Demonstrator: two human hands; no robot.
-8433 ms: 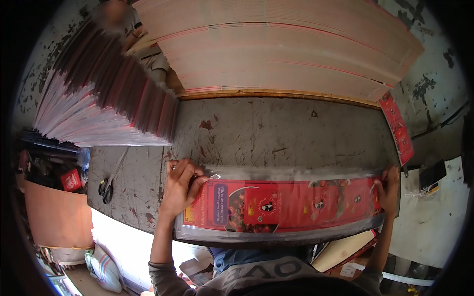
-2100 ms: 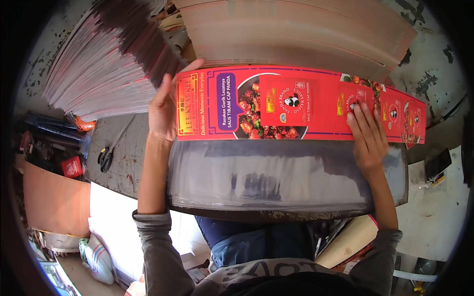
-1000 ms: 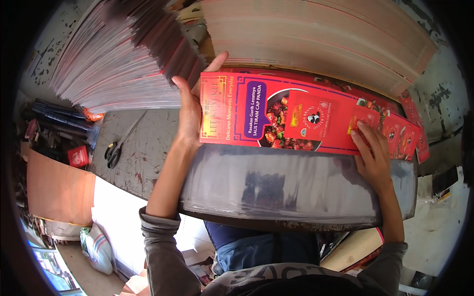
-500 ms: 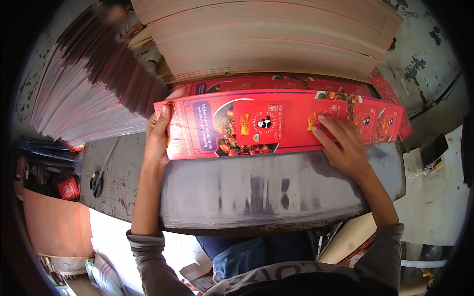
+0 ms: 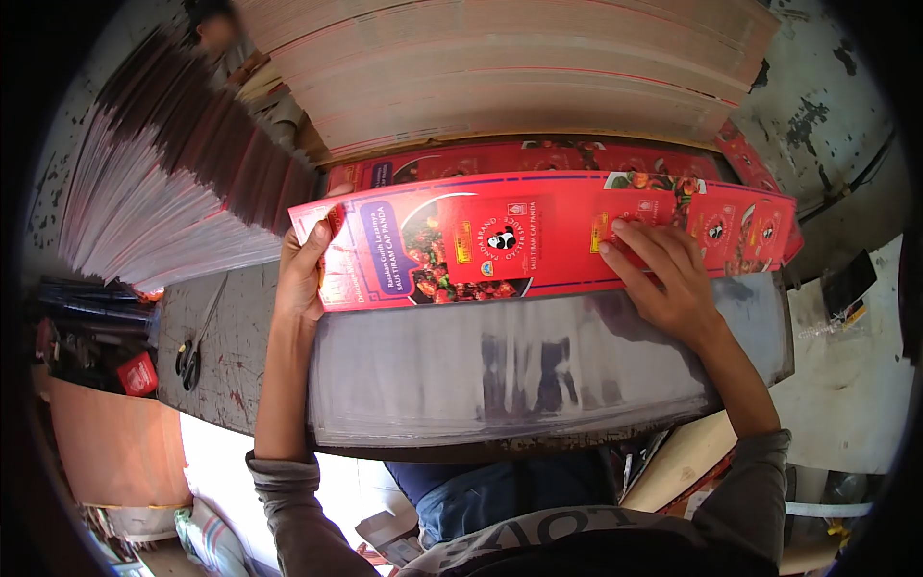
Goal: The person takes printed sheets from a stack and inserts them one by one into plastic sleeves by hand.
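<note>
A long red printed card sheet (image 5: 567,279) with panda logos and food pictures lies across the table in front of me. My left hand (image 5: 304,267) grips its left end, thumb on top and fingers underneath. On the sheet's right half rests my right hand (image 5: 665,274), fingers stretched out over the print. Below the sheet is a stack of clear plastic sheets (image 5: 442,375), glossy with reflections. More red printed sheets (image 5: 461,162) lie just behind, partly covered by the one I hold.
Tall stacks of card (image 5: 519,77) stand at the back, and a leaning pile of sheets (image 5: 183,183) rises on the left. Scissors (image 5: 189,363) lie on the worn table (image 5: 231,332). Another person (image 5: 213,27) is partly visible at the upper left.
The held sheet has shifted and tilted slightly, its left end bending more under my left hand. My right hand stays on the sheet almost unchanged. The other person shows more.
</note>
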